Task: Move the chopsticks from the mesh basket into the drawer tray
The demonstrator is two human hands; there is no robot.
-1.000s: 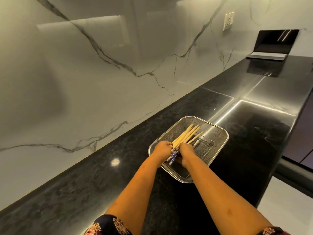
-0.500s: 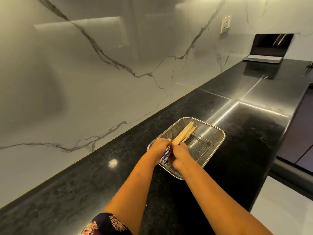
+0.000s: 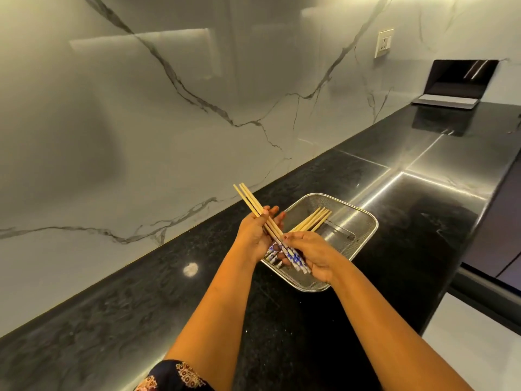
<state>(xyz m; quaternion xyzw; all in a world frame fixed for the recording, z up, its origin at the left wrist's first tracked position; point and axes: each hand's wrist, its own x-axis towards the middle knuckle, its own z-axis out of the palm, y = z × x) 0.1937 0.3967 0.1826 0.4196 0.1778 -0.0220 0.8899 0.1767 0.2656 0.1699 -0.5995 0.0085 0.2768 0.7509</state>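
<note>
A steel mesh basket [image 3: 363, 238] sits on the black counter [image 3: 141, 320]. My left hand [image 3: 253, 231] and my right hand [image 3: 315, 253] are together over its near-left end. Between them they hold a small bundle of wooden chopsticks [image 3: 251, 200] with blue-and-white patterned ends. The bundle is lifted, tips pointing up and left. My left hand grips its middle; my right hand pinches it just above the patterned ends. Several more chopsticks [image 3: 313, 220] lie in the basket, tips toward the far right, their patterned ends partly under my hands. No drawer tray is in view.
A marble wall [image 3: 141, 122] runs along the counter's far side, with a socket [image 3: 384, 42] on it. An open laptop [image 3: 456, 86] stands at the far end. The counter's front edge drops off at the right to a white floor [image 3: 479, 348].
Both hands were down in the basket gathering chopsticks. Now a few are lifted out and swung so that their tips point up-left, while the others stay in the basket.
</note>
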